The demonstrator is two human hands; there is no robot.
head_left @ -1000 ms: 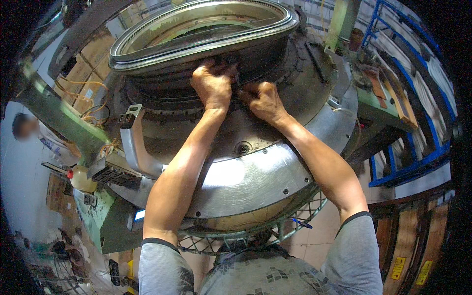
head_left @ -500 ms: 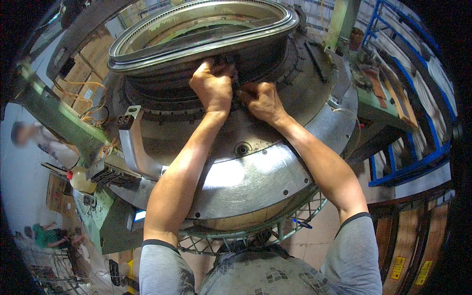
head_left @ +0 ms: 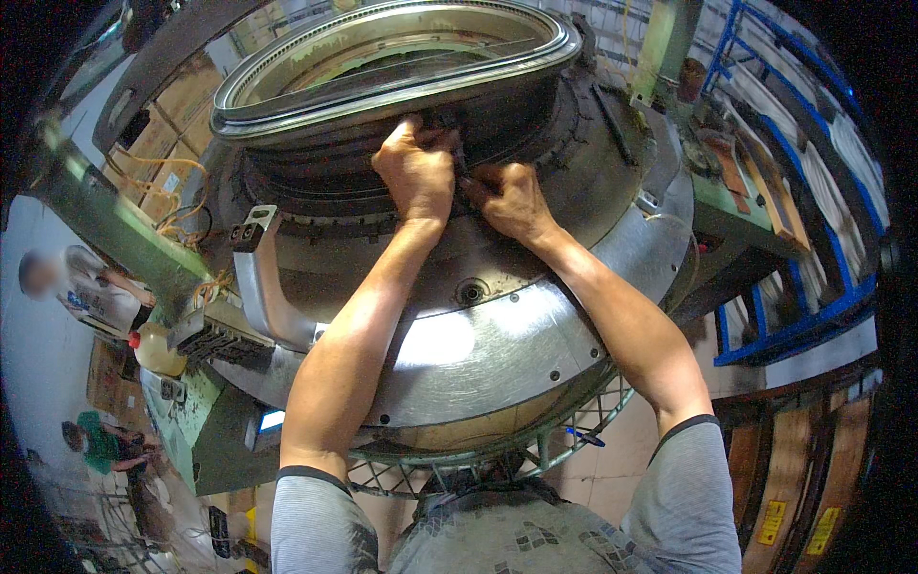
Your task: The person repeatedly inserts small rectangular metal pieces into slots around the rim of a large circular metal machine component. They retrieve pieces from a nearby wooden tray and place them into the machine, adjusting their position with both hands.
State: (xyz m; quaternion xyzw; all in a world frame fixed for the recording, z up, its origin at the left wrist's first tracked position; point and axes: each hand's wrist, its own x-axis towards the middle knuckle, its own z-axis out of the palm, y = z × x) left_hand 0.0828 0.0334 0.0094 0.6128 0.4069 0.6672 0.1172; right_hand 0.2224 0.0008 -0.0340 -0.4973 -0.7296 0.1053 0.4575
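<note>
A large round metal machine, like a circular knitting machine, stands in front of me with a broad polished ring (head_left: 497, 349) nearest my body. My left hand (head_left: 418, 180) is closed against the dark drum wall (head_left: 320, 163), under the shiny upper rim (head_left: 402, 103). To its right and slightly lower, my right hand (head_left: 514, 201) is also closed, its thumb and index finger pinched together. The fingertips of both hands nearly meet at one spot on the dark wall. Whatever they grip there is too dark and small to make out.
An angled metal bracket (head_left: 256, 277) rises at the left of the ring. Beside it are a metal block (head_left: 215, 330) and a yellowish bottle (head_left: 159, 352) with a red cap. A blue rack (head_left: 832, 239) stands at right. Two people (head_left: 100, 292) are in the left background.
My hands stay at the same spot, with only a tiny shift of the left one. At left, the person in the light shirt has come more upright into view; the one in green has moved slightly.
</note>
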